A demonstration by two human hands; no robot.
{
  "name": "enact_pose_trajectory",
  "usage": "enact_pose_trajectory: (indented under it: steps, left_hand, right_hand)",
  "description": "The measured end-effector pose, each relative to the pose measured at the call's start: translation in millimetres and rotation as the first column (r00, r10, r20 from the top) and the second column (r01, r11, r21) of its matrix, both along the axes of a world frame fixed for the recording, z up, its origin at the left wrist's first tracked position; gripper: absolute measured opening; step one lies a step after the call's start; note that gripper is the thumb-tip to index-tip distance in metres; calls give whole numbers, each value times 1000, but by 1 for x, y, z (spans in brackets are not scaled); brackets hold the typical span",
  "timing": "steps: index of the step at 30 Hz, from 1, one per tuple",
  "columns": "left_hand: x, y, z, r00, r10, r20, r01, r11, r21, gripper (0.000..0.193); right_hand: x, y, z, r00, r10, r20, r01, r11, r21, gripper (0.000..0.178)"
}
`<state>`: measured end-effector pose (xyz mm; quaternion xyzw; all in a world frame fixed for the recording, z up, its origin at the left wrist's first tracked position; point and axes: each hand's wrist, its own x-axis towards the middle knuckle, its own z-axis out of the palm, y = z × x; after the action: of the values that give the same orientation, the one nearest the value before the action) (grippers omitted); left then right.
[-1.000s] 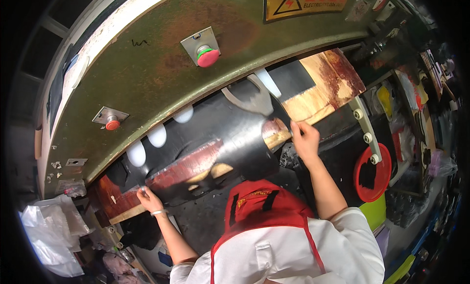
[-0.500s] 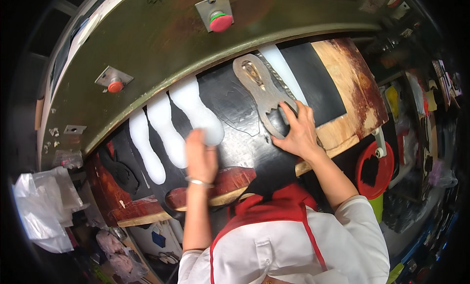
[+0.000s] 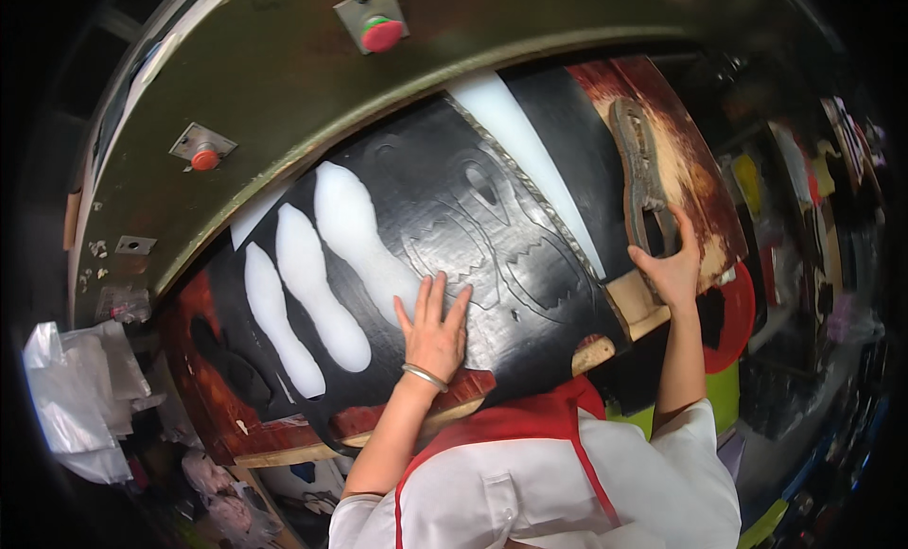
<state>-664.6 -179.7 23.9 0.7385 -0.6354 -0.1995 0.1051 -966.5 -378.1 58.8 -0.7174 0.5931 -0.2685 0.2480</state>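
My right hand [image 3: 673, 265] grips the near end of a sole-shaped cutting die [image 3: 628, 175], tilted over the right end of the board, its toothed inner edge partly showing. My left hand [image 3: 435, 331] lies flat, fingers spread, on a black sheet [image 3: 530, 350]. Just beyond its fingertips is the widest of three white sole shapes [image 3: 355, 218], which look like cut-outs with white showing through. Sole outlines [image 3: 473, 246] with zigzag lines are pressed into the sheet right of this hand.
A green machine beam [image 3: 284, 86] with red push buttons [image 3: 382, 34] spans the far side. Right of the sheet are a white strip [image 3: 530, 152] and a wooden board [image 3: 695, 171]. A red tub [image 3: 738, 322] stands at the right, plastic bags [image 3: 80, 398] hang at the left.
My right hand has lifted the cutting die off the black sheet and carried it right. The sheet has shifted toward me, and my left hand has moved right and settled flat on it.
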Motion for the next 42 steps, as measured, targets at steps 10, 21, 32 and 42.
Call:
enact_pose_trajectory:
  steps: [10, 21, 32, 42]
  left_hand:
    - [-75, -84, 1, 913, -334, -234, 270, 925, -267, 75]
    - [-96, -84, -10, 878, -255, -406, 200, 965, -172, 63]
    - [-105, -74, 4, 838, -210, -503, 82, 961, -264, 79]
    - [61, -89, 114, 299, 75, -951, -697, 698, -164, 37]
  right_hand:
    - [-2, 57, -20, 932, 187, -312, -250, 952, -176, 54]
    - [24, 92, -45, 680, -116, 724, -221, 909, 353, 46]
    - [32, 88, -40, 537, -266, 800, -311, 820, 482, 42]
    - [-18, 114, -47, 977, -204, 69, 167, 919, 358, 24]
